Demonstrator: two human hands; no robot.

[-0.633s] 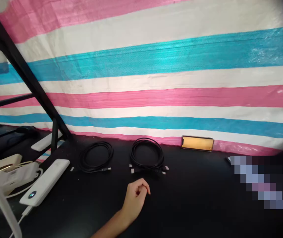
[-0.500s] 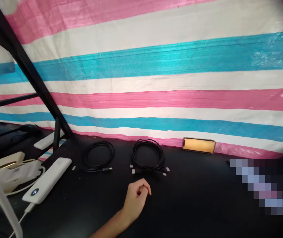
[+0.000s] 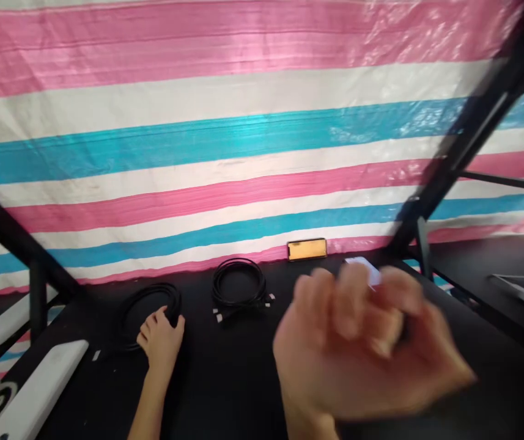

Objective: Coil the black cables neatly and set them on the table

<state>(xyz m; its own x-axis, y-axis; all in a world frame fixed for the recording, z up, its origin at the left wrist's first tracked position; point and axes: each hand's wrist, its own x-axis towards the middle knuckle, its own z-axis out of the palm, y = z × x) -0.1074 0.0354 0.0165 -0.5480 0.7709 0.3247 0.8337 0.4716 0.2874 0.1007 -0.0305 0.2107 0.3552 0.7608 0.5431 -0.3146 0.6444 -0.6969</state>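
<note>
Since the earlier frame, the left hand (image 3: 161, 335) is reaching further left, its fingers draping over the near rim of the black cable coil (image 3: 149, 289), lower-left of the phone (image 3: 307, 249) on the tabletop (image 3: 225, 379); its grip cannot be told. The right hand (image 3: 362, 348) is hovering, blurred, below the phone, fingers curling inward. A second coil (image 3: 238, 301) is lying just lower-left of the phone.

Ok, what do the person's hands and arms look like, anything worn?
Both are bare: the left hand and forearm show no glove, sleeve, watch or ring. The right hand is ungloved too, but motion blur hides finer detail.
</note>
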